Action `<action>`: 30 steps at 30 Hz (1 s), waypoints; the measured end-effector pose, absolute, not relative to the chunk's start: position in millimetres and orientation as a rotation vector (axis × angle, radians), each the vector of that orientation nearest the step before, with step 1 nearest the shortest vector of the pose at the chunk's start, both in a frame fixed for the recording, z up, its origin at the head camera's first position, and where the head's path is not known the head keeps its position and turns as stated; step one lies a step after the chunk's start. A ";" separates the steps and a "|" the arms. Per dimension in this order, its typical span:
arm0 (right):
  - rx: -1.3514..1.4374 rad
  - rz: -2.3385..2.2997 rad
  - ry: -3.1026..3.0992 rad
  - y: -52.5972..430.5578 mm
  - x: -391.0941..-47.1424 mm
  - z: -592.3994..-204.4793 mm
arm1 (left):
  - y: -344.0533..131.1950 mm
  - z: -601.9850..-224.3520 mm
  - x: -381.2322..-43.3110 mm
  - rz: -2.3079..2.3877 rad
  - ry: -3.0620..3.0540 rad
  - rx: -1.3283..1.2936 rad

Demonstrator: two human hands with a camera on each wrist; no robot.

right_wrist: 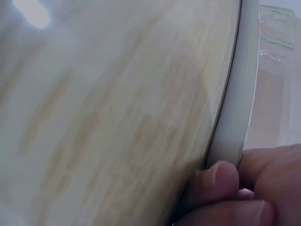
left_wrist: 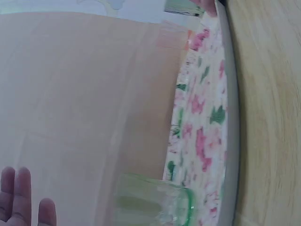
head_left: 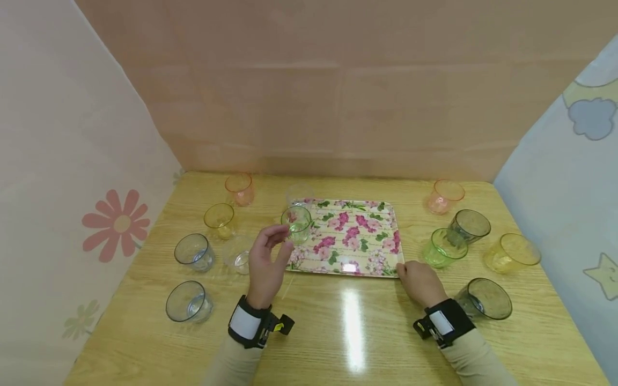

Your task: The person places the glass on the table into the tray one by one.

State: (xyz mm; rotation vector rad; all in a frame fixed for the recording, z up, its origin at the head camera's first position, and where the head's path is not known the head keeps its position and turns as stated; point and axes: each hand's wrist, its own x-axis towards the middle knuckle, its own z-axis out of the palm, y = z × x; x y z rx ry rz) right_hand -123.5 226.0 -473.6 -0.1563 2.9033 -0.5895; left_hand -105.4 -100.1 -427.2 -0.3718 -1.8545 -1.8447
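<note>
A flowered tray (head_left: 350, 236) lies on the wooden table, with a light green glass (head_left: 298, 236) upright on its left part. My left hand (head_left: 267, 265) is just left of that glass, fingers loosely bent and thumb apart from them. The left wrist view shows its fingertips (left_wrist: 22, 195) away from the green glass (left_wrist: 150, 202), holding nothing. At the tray's near right corner, my right hand (head_left: 421, 281) pinches the rim. In the right wrist view, fingers (right_wrist: 221, 181) curl under the pale tray edge (right_wrist: 235, 108).
Leftward stand a pink glass (head_left: 240, 192), a yellow one (head_left: 220, 222), two bluish-grey glasses (head_left: 195, 254) and a clear glass (head_left: 236, 260). Another clear glass (head_left: 299, 193) is at the tray's far left corner. Pink, grey, green (head_left: 444, 251), yellow (head_left: 512, 254) and dark glasses (head_left: 485, 300) stand rightward.
</note>
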 end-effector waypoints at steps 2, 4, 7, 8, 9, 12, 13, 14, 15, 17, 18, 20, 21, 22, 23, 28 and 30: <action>-0.143 -0.586 2.898 225.6 -123.8 -473.8 | -105.9 -422.0 -97.4 -1.833 -1.815 -0.423; -0.134 -0.581 2.895 225.5 -123.9 -474.0 | -113.4 -417.8 -90.3 -1.816 -1.776 -0.461; -0.129 -0.577 2.896 225.7 -123.4 -473.4 | -127.9 -413.1 -80.3 -1.813 -1.707 -0.499; -0.125 -0.577 2.892 225.8 -123.2 -473.4 | -133.3 -412.3 -76.5 -1.812 -1.686 -0.502; -0.126 -0.576 2.891 225.9 -123.0 -473.2 | -139.1 -411.9 -72.5 -1.820 -1.668 -0.501; -0.122 -0.585 2.885 225.9 -122.9 -472.9 | -156.8 -412.5 -60.4 -1.845 -1.612 -0.490; -0.120 -0.585 2.884 226.0 -123.2 -473.2 | -162.8 -413.0 -56.0 -1.853 -1.593 -0.482; -0.122 -0.588 2.884 225.9 -123.4 -473.3 | -168.8 -413.2 -51.9 -1.852 -1.570 -0.480; -0.125 -0.590 2.886 225.8 -123.8 -473.4 | -174.7 -413.0 -47.9 -1.851 -1.543 -0.476; -0.127 -0.592 2.886 225.5 -124.1 -473.6 | -186.4 -412.3 -39.7 -1.840 -1.470 -0.467; -0.129 -0.593 2.886 225.3 -124.3 -473.6 | -192.1 -411.9 -35.7 -1.833 -1.430 -0.463; -0.125 -0.594 2.881 225.1 -124.4 -473.4 | -202.7 -411.8 -28.3 -1.787 -1.362 -0.444; -0.122 -0.597 2.880 225.0 -124.4 -473.1 | -207.6 -412.4 -24.9 -1.755 -1.344 -0.412; -0.117 -0.600 2.878 225.0 -124.3 -472.9 | -212.5 -413.7 -21.2 -1.714 -1.346 -0.370; -0.112 -0.605 2.877 225.1 -124.3 -472.8 | -217.0 -415.2 -17.9 -1.674 -1.358 -0.316; -0.105 -0.605 2.882 226.2 -124.0 -473.8 | -233.0 -427.7 -0.9 -1.576 -1.524 0.041; -0.111 -0.603 2.883 226.9 -123.9 -474.5 | -235.7 -433.6 4.3 -1.642 -1.531 0.156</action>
